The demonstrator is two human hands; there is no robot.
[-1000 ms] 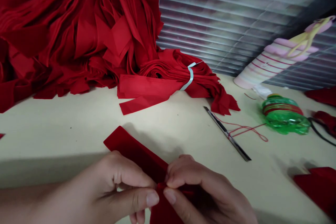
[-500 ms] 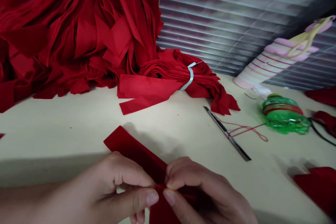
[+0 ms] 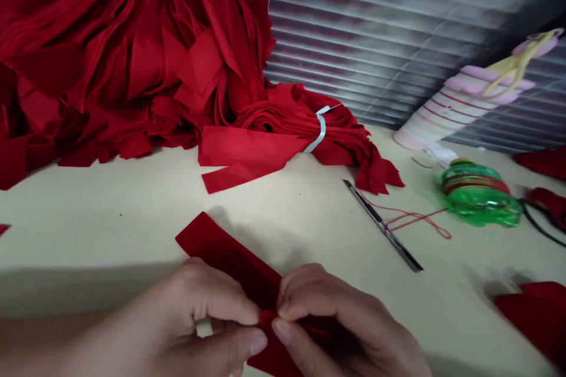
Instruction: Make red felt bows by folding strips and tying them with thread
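Note:
A dark red fabric strip (image 3: 230, 256) runs from upper left down between my two hands, low in the head view. My left hand (image 3: 198, 318) has its thumb and forefinger closed on the cloth's left edge. Close beside it, my right hand (image 3: 345, 318) pinches the same strip between thumb and forefinger. The fingertips of both hands nearly meet at a folded part of the cloth. Part of the strip is hidden under the right palm.
Behind lies a large heap of red fabric strips (image 3: 132, 59), with a tied bundle (image 3: 274, 141) at its right. A craft knife (image 3: 382, 224), red thread (image 3: 415, 215), a green thread holder (image 3: 477, 194) and a pale cylindrical pouch (image 3: 455, 109) are at right. More red cloth (image 3: 537, 318) lies lower right.
My left fingertips have shifted slightly on the cloth, and the lower end of the strip has swung a little to the left. The right hand is almost unmoved.

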